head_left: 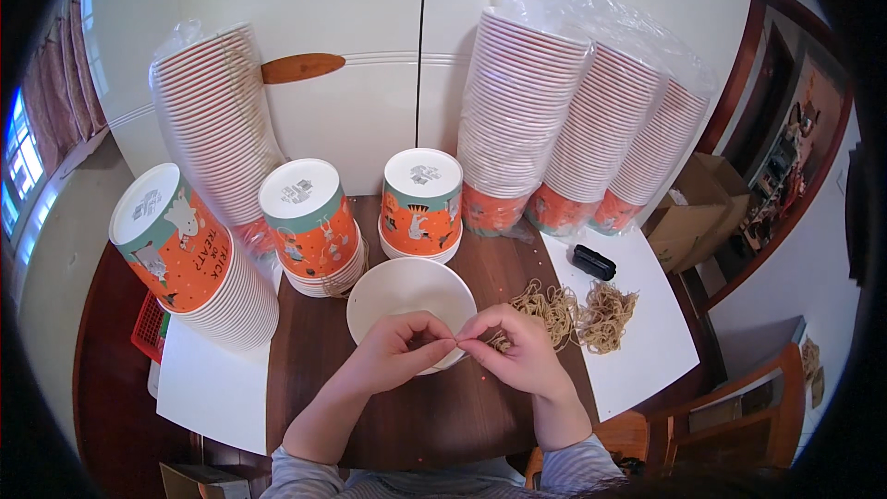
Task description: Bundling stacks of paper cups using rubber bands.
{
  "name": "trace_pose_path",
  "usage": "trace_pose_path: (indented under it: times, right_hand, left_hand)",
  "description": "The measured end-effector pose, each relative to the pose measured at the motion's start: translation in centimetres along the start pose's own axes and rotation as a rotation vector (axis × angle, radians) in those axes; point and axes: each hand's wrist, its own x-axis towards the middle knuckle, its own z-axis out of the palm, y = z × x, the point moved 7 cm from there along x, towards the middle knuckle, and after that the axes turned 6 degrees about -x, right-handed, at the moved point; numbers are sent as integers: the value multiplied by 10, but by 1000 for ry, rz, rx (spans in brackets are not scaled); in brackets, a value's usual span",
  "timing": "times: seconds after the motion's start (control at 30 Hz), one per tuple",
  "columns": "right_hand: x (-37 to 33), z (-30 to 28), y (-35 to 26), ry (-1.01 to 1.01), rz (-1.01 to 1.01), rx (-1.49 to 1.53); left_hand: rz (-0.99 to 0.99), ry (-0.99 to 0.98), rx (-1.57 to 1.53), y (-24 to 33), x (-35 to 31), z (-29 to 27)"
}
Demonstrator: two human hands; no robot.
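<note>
An open white paper bucket (399,288) stands in front of me, its pale inside showing. Over its near right rim, my left hand (395,347) and my right hand (514,349) meet with thumbs and forefingers pinched together. Whatever sits between the fingertips is too small to make out. Just past my right hand lies a tangled bundle of tan cord (552,310), partly hidden by that hand. A second cord bundle (606,318) is heaped to its right.
Upside-down orange printed bucket stacks stand at left (199,254), behind left (312,231) and behind the open bucket (421,208). Tall plastic-wrapped stacks rise at back left (212,120) and back right (522,102). A black oblong object (593,262) lies at right, near a wooden chair (730,416).
</note>
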Motion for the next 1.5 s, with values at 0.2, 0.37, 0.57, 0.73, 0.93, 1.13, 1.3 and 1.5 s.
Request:
trace_pose_path:
  times: [0.2, 0.37, 0.57, 0.73, 0.93, 1.13, 1.3, 1.5]
  right_hand:
    - [-3, 4, 12, -23, 96, 133]
    - [-2, 9, 12, -14, 87, 153]
    - [-3, 5, 11, 109, 53, 118]
    - [5, 12, -3, -2, 7, -45]
    - [41, 50, 8, -262, -8, -201]
    - [73, 94, 25, -454, -6, -362]
    - [80, 120, 57, -480, 11, -401]
    - [82, 129, 70, -497, 89, -433]
  left_hand:
    - [23, 64, 35, 1, 1, 0]
    - [40, 116, 66, 3, -2, -8]
    - [213, 103, 103, 49, -30, -50]
    - [667, -80, -340, 83, -92, -98]
    - [-24, 408, 449, 27, -36, -142]
    - [-114, 185, 508, -22, -4, -149]
    - [-162, 131, 464, -34, -4, -150]
    - [-177, 141, 451, -35, -2, -149]
